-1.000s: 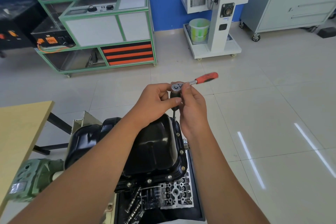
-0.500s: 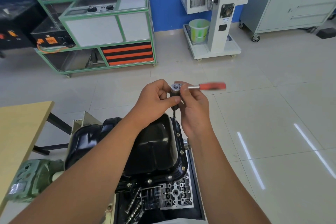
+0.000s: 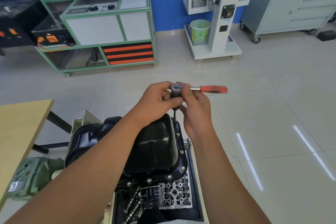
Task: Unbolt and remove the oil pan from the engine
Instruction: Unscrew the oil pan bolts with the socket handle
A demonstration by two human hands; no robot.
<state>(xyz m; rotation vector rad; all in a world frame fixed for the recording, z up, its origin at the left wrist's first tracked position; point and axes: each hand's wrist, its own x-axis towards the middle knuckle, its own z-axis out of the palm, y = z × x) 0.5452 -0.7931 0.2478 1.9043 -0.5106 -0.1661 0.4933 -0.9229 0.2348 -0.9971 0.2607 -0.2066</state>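
The left hand [image 3: 156, 101] curls its fingers [image 3: 177, 100] around the head of a ratchet wrench [image 3: 183, 89], thumb pressed across the dark socket below it. The right hand [image 3: 195, 107] pinches the same head from the other side, fingers clamped on it. The red handle [image 3: 213, 89], blurred, sticks out to the right. A thin extension [image 3: 175, 113] drops from the socket to the far edge of the black oil pan [image 3: 156, 143], which sits on the upturned engine [image 3: 172, 193] with bolts [image 3: 149, 180] along its near flange. A wooden surface [image 3: 20, 125] stands to the left.
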